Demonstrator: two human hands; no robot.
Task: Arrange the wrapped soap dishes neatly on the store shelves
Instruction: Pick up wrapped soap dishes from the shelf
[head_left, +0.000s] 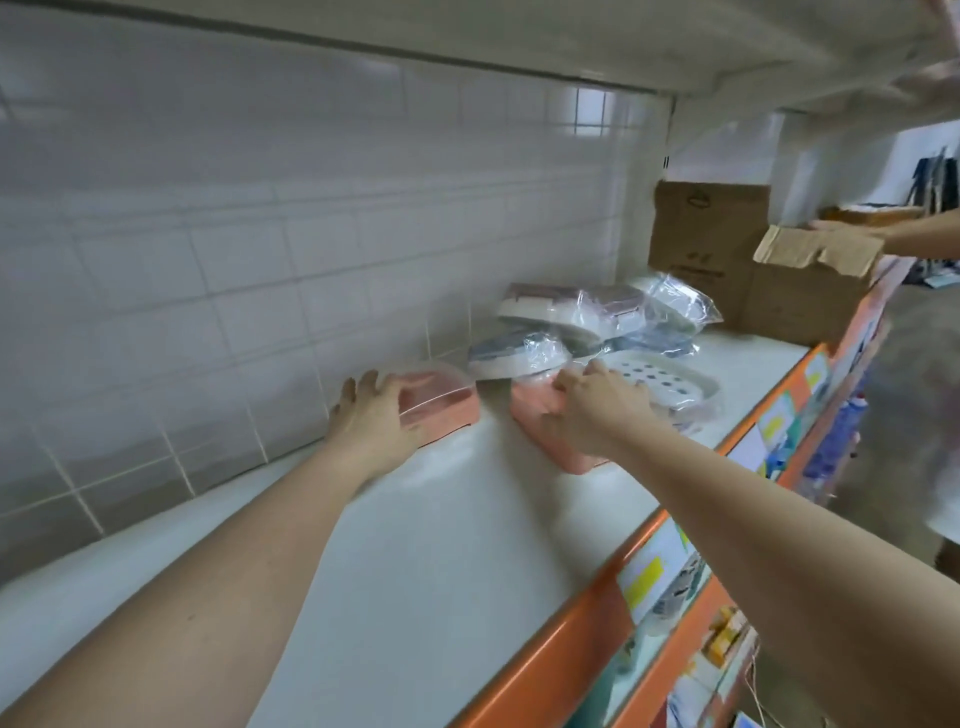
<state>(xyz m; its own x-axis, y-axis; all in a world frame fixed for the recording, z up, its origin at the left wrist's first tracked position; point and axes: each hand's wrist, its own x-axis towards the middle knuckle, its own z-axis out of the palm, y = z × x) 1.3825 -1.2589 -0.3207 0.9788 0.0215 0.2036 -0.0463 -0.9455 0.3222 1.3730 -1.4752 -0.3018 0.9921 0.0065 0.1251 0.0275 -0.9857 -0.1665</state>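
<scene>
On the white shelf (415, 545) my left hand (374, 415) grips a pink soap dish with a clear lid (441, 402) close to the tiled wall. A second pink soap dish (540, 415) lies to its right, and my right hand (597, 405) holds it from above. Behind both lies a loose pile of plastic-wrapped soap dishes (587, 322), white, grey and blue. A white dish with round holes (660, 379) sits just right of my right hand.
Brown cardboard boxes (727, 260) stand at the shelf's far end, where another person's hand (852, 228) rests on a torn flap. The orange shelf edge (597, 618) carries price labels. Lower shelves with goods show at bottom right. An upper shelf hangs overhead.
</scene>
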